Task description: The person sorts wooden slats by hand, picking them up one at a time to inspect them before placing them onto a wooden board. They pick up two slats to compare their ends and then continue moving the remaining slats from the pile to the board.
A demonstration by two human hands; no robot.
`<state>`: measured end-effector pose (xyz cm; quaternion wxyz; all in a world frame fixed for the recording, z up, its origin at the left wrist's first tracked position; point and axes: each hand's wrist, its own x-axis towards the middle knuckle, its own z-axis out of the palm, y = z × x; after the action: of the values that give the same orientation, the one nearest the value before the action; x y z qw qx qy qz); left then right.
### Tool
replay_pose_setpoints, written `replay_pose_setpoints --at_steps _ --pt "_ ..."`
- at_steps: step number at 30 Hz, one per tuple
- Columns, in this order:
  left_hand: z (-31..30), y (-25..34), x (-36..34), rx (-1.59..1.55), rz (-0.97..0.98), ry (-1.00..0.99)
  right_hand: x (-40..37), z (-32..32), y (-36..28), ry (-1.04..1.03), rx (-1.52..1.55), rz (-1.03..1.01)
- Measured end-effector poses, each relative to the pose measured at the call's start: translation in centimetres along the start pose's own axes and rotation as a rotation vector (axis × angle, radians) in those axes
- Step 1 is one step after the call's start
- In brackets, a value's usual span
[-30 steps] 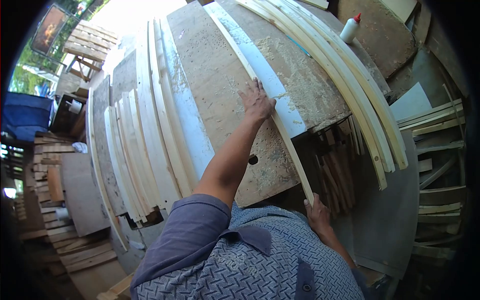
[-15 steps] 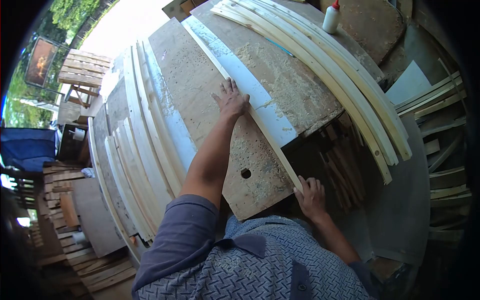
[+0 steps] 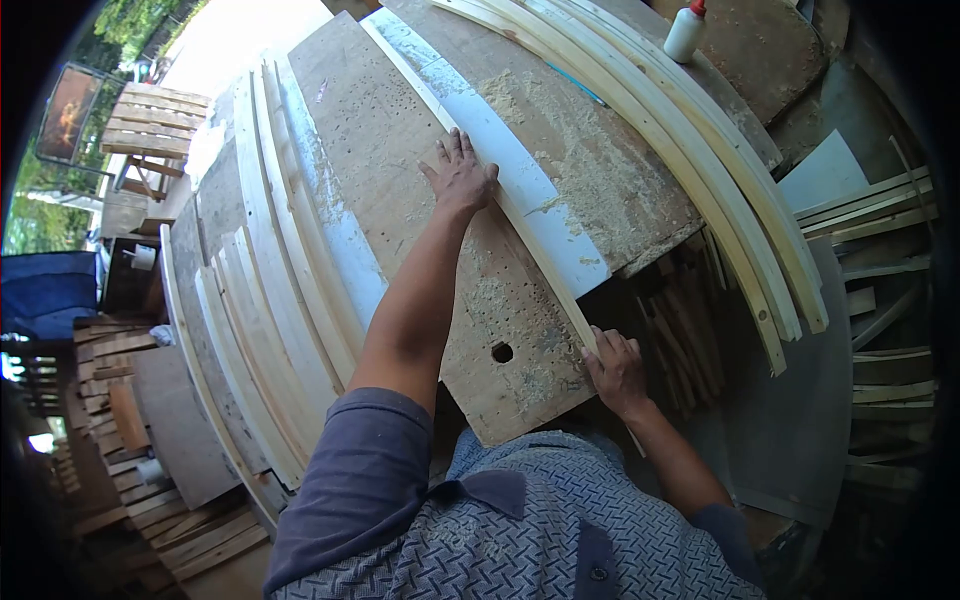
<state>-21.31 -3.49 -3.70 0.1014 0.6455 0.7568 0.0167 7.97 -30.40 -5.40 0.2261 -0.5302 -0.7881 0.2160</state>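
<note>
A long, narrow wooden strip (image 3: pixel 545 265) lies lengthwise on a brown, pitted board (image 3: pixel 375 130), along its right side. My left hand (image 3: pixel 462 182) rests over the strip about halfway along, its fingers spread out flat. At the near end, my right hand (image 3: pixel 617 370) is closed around the strip by the board's front corner. A short length of the strip shows below that hand. Right of the strip runs a white panel (image 3: pixel 520 190) with scuffed patches. Near the front of the board is a dark round hole (image 3: pixel 502 352), with sawdust scattered about it.
Several long curved wood pieces (image 3: pixel 690 170) lie to the right, near a white bottle (image 3: pixel 685 35) with a red cap. More pale strips (image 3: pixel 265 340) lie on the left. Cut pieces (image 3: pixel 885 340) are stacked at far right, and a slatted pallet (image 3: pixel 155 118) stands at the back left.
The strip has slid toward my body, and its end now shows below my right hand. My right fingers have curled more tightly around it. My left hand stays over the strip.
</note>
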Motion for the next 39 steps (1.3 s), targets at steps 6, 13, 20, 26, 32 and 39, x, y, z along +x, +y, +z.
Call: replay_pose_setpoints --at_steps 6,13,20,26,32,39 --pt "-0.7 -1.0 2.7 0.029 -0.009 -0.004 3.0 0.7 -0.6 0.007 0.102 0.022" --pt "-2.1 -3.0 7.5 0.050 -0.023 -0.017 7.8 1.8 -1.3 -0.015 0.070 0.013" --pt "-2.2 -5.6 12.4 0.050 -0.024 0.047 12.8 2.9 -2.2 -0.047 0.034 0.029" --pt "-2.5 -6.9 13.8 -0.022 -0.037 0.064 15.4 3.6 -2.4 -0.061 0.055 0.025" --pt "-0.1 -9.1 6.9 -0.161 -0.125 0.273 18.0 5.0 -1.9 -0.024 0.020 -0.043" --pt "2.3 -10.2 -1.9 -0.050 -0.172 0.316 21.8 6.6 -2.0 0.022 0.002 -0.090"
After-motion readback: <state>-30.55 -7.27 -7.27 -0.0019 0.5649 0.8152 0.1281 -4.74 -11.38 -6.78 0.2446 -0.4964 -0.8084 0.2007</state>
